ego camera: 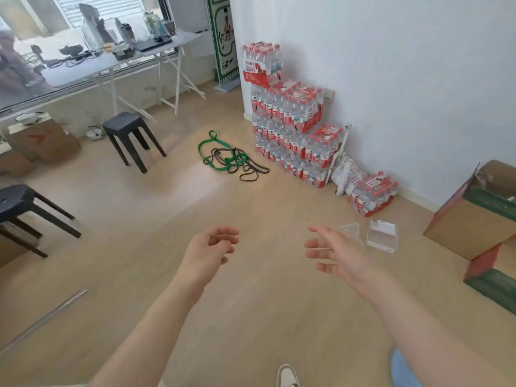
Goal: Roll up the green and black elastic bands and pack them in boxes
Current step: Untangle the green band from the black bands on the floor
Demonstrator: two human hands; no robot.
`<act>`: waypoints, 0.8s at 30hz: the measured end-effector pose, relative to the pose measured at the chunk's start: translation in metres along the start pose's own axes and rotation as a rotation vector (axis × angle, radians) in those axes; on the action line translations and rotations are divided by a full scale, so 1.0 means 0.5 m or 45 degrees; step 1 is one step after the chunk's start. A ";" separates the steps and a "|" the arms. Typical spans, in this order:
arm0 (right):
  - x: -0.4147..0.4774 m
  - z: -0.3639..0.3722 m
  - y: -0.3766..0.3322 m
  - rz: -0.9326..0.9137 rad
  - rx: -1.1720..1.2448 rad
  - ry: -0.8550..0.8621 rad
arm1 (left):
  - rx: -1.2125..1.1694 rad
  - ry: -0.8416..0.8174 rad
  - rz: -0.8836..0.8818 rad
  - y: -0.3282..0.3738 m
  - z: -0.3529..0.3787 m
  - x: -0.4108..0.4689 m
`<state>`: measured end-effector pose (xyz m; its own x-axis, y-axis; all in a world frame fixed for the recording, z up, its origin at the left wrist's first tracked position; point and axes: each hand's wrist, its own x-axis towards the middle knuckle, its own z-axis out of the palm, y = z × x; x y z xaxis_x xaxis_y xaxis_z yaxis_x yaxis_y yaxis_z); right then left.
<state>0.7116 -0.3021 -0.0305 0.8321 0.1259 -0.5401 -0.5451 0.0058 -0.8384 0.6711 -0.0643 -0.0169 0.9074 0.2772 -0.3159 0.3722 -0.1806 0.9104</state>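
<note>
The left hand [212, 247] hangs over the floor [251, 317] in the lower middle of the frame, palm turned inward, its fingers loosely curled and holding nothing. The right hand [335, 254] is level with it, a little to the right, fingers spread and relaxed, also holding nothing. The two hands are apart, and both bare forearms run in from the bottom edge.

Just right of the right hand's fingertips, a clear plastic box [382, 238] stands on the floor. A second clear piece [350, 230] lies beside it, partly behind the fingers; whether it is a box or a lid cannot be told.

Higher up, at the centre of the frame and well apart from both hands, the green band [236, 160] and the black bands [248, 179] lie unrolled in one loose tangle on the floor, the green loops crossing over the black ones.

Right of the tangle, packs of water bottles [290, 115] are stacked in steps against the white wall. A black stool [131, 135] stands left of the bands and another black stool [16, 202] sits at the left edge. A white folding table [111, 68] loaded with gear fills the upper left. Cardboard boxes [472, 222] are stacked at the right edge. The toe of a shoe [287, 375] shows at the bottom edge.
</note>
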 end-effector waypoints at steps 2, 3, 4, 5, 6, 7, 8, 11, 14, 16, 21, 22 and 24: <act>0.078 -0.011 -0.055 -0.024 -0.075 0.010 | 0.155 -0.027 0.038 0.031 0.009 0.081; 0.119 -0.019 -0.082 -0.039 -0.122 0.014 | 0.228 -0.042 0.060 0.046 0.016 0.123; 0.161 -0.027 -0.108 -0.054 -0.167 0.017 | 0.296 -0.051 0.081 0.058 0.023 0.168; 0.200 -0.036 -0.129 -0.068 -0.213 0.020 | 0.354 -0.055 0.100 0.069 0.028 0.209; 0.251 -0.045 -0.152 -0.081 -0.271 0.014 | 0.397 -0.058 0.114 0.081 0.034 0.261; 0.304 -0.055 -0.172 -0.099 -0.338 0.005 | 0.437 -0.072 0.123 0.093 0.039 0.312; 0.354 -0.063 -0.191 -0.121 -0.407 -0.005 | 0.487 -0.100 0.133 0.104 0.044 0.359; 0.549 -0.090 -0.254 -0.203 -0.628 -0.006 | 0.730 -0.161 0.190 0.146 0.063 0.534; 0.729 -0.099 -0.310 -0.249 -0.941 -0.023 | 0.974 -0.116 0.219 0.192 0.075 0.696; 0.831 -0.089 -0.344 -0.248 -1.115 -0.082 | 1.111 -0.076 0.266 0.219 0.076 0.793; 1.067 0.008 -0.464 -0.319 -1.471 -0.285 | 1.267 -0.228 0.117 0.244 0.041 1.049; 1.114 0.036 -0.487 -0.349 -1.527 -0.301 | 1.252 -0.298 0.029 0.243 0.027 1.105; 1.212 0.100 -0.529 -0.409 -1.633 -0.307 | 1.278 -0.366 -0.026 0.239 -0.005 1.220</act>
<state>1.3549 -0.1778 -0.1326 0.7930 0.4656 -0.3930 0.2598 -0.8419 -0.4730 1.2685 0.0855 -0.1003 0.8625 0.0777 -0.5000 0.2598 -0.9160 0.3058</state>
